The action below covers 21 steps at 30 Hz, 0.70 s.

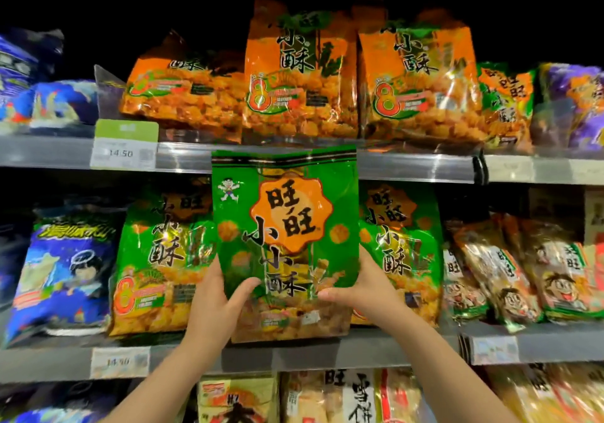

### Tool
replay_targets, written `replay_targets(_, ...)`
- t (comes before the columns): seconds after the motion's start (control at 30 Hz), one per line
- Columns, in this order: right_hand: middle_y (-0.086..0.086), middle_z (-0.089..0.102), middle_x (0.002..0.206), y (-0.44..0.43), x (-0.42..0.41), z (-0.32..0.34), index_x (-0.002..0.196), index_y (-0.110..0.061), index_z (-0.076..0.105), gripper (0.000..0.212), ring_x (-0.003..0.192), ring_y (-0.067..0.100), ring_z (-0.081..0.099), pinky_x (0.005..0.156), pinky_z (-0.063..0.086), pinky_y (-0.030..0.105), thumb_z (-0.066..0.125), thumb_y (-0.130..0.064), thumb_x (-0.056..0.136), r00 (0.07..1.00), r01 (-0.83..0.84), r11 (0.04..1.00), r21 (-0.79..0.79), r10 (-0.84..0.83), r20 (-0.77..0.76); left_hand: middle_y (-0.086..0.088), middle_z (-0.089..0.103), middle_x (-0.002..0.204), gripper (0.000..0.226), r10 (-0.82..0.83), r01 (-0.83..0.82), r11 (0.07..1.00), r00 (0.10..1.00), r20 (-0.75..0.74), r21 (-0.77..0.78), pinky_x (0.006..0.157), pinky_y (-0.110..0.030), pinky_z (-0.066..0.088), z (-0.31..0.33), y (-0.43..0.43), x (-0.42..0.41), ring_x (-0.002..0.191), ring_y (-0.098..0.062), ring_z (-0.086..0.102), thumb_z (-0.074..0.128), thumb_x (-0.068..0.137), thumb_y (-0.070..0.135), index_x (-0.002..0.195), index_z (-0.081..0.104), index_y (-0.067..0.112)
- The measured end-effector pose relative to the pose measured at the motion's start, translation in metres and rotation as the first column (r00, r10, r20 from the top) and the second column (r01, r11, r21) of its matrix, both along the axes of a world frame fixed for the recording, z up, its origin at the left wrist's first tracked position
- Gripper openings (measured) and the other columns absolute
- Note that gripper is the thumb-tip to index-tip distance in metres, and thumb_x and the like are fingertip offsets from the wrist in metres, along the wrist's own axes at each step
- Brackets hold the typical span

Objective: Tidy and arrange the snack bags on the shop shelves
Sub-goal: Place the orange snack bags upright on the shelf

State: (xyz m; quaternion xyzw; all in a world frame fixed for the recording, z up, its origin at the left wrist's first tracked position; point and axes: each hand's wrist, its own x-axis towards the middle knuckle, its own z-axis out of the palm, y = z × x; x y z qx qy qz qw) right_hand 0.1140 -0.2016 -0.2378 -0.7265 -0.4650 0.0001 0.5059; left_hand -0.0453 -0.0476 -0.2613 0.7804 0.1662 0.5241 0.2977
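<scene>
**Green snack bag held upright in front of the middle shelf**

The green snack bag (286,236) is upright, front facing out, in the gap between two matching green bags (157,259) (402,249) on the middle shelf (408,347). Its top edge overlaps the rail of the upper shelf (408,167), and its lower edge hangs just above the middle shelf's front lip. Whether it rests on the shelf cannot be told.

Both hands hold it by its lower half. The left hand (212,301) grips the left edge and the right hand (356,292) grips the right edge. Each thumb presses on the bag's front and the fingers curl round behind it.

A row of orange bags (300,73) of the same brand stands on the upper shelf. A blue bag (62,272) leans at the far left of the middle shelf, and slanted packs with cartoon faces (523,275) lie at the right. Price tags (122,153) (119,362) are clipped to both rails. Pale cracker packs (327,396) fill the shelf below.
</scene>
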Motion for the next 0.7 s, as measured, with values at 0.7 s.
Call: replay_targets(0.7, -0.003, 0.053, 0.137, 0.038, -0.039, 0.075, 0.133, -0.024, 0.052, 0.049, 0.129, 0.017, 0.046, 0.112, 0.013, 0.043, 0.031, -0.045, 0.094, 0.455, 0.246, 0.890, 0.385, -0.457, 0.765, -0.004, 0.035, 0.147, 0.048, 0.388, -0.364, 0.413, 0.900, 0.200, 0.835, 0.109, -0.051, 0.022, 0.086, 0.003, 0.026, 0.133, -0.024, 0.039, 0.037, 0.091, 0.041, 0.131, 0.051, 0.019)
